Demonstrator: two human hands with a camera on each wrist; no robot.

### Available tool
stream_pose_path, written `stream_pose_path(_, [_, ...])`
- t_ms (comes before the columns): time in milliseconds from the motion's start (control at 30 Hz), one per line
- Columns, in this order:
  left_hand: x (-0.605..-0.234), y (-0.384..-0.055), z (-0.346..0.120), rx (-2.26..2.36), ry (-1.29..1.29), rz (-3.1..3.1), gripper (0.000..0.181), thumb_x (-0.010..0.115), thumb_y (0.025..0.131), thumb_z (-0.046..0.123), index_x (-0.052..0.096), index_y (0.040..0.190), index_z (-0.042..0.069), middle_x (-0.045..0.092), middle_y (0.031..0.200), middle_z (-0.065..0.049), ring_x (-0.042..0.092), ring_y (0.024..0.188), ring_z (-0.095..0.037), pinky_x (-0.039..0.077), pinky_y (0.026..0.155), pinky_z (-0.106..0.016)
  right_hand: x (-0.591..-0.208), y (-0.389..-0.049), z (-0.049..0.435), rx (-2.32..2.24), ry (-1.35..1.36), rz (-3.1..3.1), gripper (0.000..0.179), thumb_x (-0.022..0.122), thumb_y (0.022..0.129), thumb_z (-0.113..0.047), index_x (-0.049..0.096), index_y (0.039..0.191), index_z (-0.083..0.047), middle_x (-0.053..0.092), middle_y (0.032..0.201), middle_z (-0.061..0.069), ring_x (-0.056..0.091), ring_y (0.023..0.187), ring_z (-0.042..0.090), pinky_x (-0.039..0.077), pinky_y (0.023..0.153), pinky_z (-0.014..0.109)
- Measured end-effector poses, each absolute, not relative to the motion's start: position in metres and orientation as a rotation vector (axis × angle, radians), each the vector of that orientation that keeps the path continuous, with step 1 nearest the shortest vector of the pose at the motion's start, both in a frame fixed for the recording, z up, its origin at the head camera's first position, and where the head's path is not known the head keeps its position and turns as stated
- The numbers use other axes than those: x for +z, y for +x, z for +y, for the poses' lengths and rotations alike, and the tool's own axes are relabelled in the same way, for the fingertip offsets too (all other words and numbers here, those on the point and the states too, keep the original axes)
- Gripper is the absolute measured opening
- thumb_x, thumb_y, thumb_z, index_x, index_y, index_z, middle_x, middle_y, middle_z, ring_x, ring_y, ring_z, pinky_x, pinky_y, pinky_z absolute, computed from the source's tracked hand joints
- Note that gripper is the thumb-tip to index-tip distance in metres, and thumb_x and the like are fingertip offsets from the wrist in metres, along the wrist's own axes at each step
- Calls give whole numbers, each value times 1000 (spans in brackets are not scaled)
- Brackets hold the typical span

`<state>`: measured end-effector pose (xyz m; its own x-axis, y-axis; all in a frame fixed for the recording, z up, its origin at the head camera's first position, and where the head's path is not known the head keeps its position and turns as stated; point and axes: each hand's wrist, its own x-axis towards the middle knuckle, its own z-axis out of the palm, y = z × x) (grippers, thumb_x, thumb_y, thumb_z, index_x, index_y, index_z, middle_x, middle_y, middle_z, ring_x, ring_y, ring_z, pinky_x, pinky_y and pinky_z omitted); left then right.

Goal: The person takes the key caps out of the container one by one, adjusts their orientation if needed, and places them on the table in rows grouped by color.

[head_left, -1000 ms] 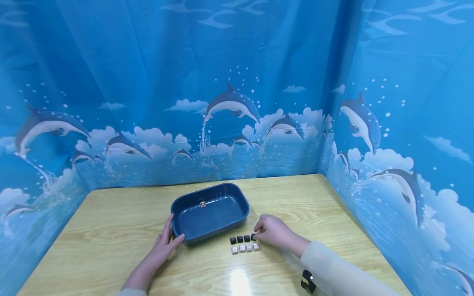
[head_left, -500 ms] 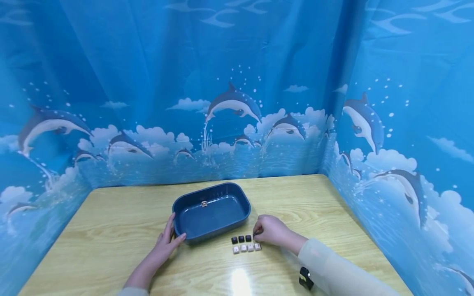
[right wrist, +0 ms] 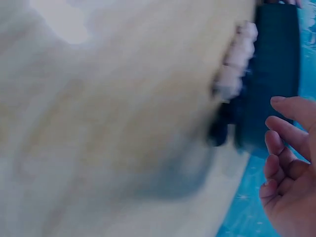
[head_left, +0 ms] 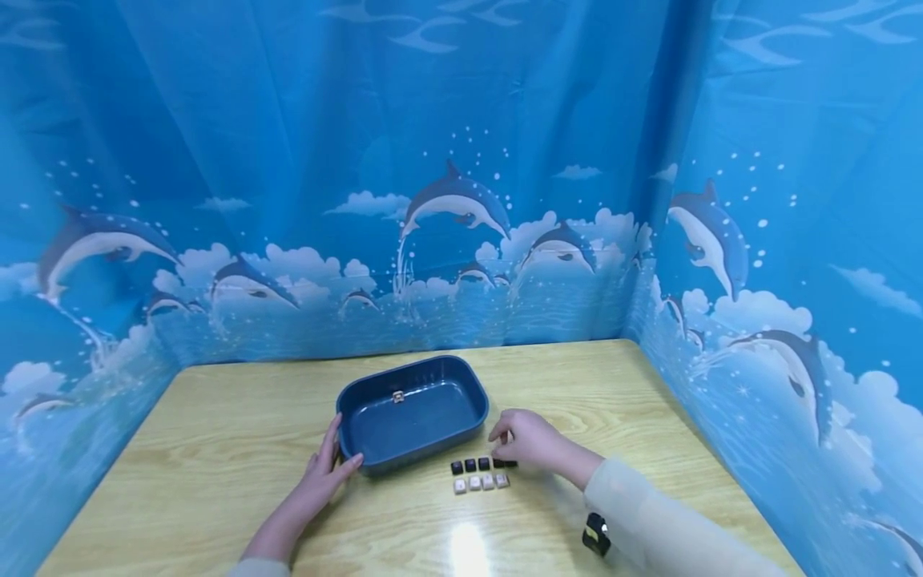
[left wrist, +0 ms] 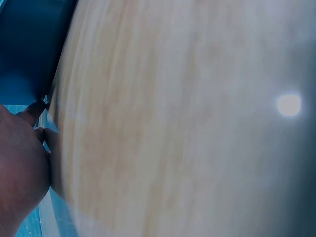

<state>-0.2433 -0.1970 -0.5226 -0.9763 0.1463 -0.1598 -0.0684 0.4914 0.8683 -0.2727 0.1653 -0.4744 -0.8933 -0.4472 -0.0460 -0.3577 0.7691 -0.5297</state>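
Observation:
My left hand (head_left: 320,477) rests against the near left corner of a dark blue basin (head_left: 414,461), fingers on its left side and thumb on the front wall. Just right of the basin's front, a row of black keycaps (head_left: 470,465) lies behind a row of white keycaps (head_left: 474,484). Over the right end of the black row hovers my right hand (head_left: 537,441), thumb and index finger apart, nothing visible between them. In the right wrist view, its fingers (right wrist: 289,133) are bent loosely, with the blurred keycaps (right wrist: 237,64) beyond. One small keycap (head_left: 398,397) is in the basin.
The wooden table (head_left: 238,449) reaches back to a blue dolphin-print curtain (head_left: 288,200), which also hangs along both sides. A small black object with a yellow mark (head_left: 596,534) is beside the right sleeve (head_left: 649,513).
The right hand's fingers, earlier at a black keycap at the row's right end, have let go and risen slightly. Another black keycap now shows there. The left hand stays on the basin.

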Motion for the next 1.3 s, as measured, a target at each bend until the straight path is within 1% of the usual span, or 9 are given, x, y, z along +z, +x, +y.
stream_pose_path(100, [-523, -244, -197, 1480, 52, 2516, 88, 55, 98, 42, -7, 157, 22, 12, 154, -31, -8, 139, -54, -12, 105, -69, -461, -277, 161, -827, -673, 2793, 16, 77, 80, -12, 76, 95, -7, 57, 77, -7, 52, 70, 11, 47, 64, 30])
stream_pose_path(233, [-523, -244, -197, 1462, 40, 2514, 89, 55, 98, 45, -8, 157, 23, 11, 155, -30, -11, 138, -56, -11, 104, -71, -445, -284, 153, -839, -685, 2790, 16, 76, 82, -14, 76, 98, -9, 58, 79, -8, 53, 71, 10, 47, 62, 28])
stream_pose_path(333, [-522, -244, -197, 1453, 34, 2509, 89, 54, 98, 46, -9, 157, 24, 10, 155, -30, -14, 137, -57, -11, 103, -72, -436, -290, 143, -860, -713, 2766, 16, 76, 84, -16, 76, 99, -10, 60, 83, -8, 55, 75, 9, 49, 65, 27])
stream_pose_path(467, [-522, -243, -197, 1464, 40, 2503, 90, 54, 98, 46, -10, 157, 24, 10, 155, -30, -14, 137, -57, -11, 103, -71, -425, -301, 129, -853, -762, 2731, 16, 75, 86, -18, 75, 102, -14, 61, 88, -8, 57, 81, 8, 50, 70, 27])
stream_pose_path(567, [-522, -243, -197, 1464, 46, 2505, 90, 54, 97, 47, -10, 157, 24, 10, 155, -30, -14, 136, -58, -11, 103, -72, -418, -309, 118, -846, -789, 2709, 16, 74, 87, -18, 75, 103, -16, 61, 89, -8, 57, 81, 8, 50, 69, 28])
stream_pose_path(733, [-524, -244, -197, 1467, 52, 2512, 90, 55, 97, 47, -9, 157, 24, 11, 154, -30, -14, 136, -58, -10, 103, -72, -415, -324, 99, -884, -831, 2647, 14, 73, 88, -17, 74, 102, -16, 65, 95, -2, 57, 81, 9, 51, 67, 28])
stream_pose_path(900, [-525, -243, -196, 1472, 38, 2516, 90, 55, 97, 48, -8, 157, 24, 13, 154, -30, -14, 136, -58, -11, 102, -73, -416, -341, 80, -890, -869, 2560, 15, 71, 90, -17, 74, 105, -17, 68, 105, 3, 60, 86, 7, 52, 72, 27])
stream_pose_path(1100, [-526, -243, -195, 1494, 35, 2517, 90, 56, 97, 45, -6, 157, 24, 13, 154, -31, -11, 137, -57, -12, 102, -72, -419, -361, 58, -821, -868, 2500, 24, 70, 91, -17, 71, 115, -11, 70, 107, 0, 62, 90, 5, 52, 78, 24])
stream_pose_path(1300, [-527, -243, -196, 1517, 46, 2528, 88, 57, 97, 40, -4, 157, 21, 15, 153, -32, -6, 139, -56, -12, 103, -71, -422, -376, 41, -710, -841, 2449, 29, 68, 93, -16, 69, 120, -7, 69, 107, 0, 63, 92, 7, 53, 80, 27])
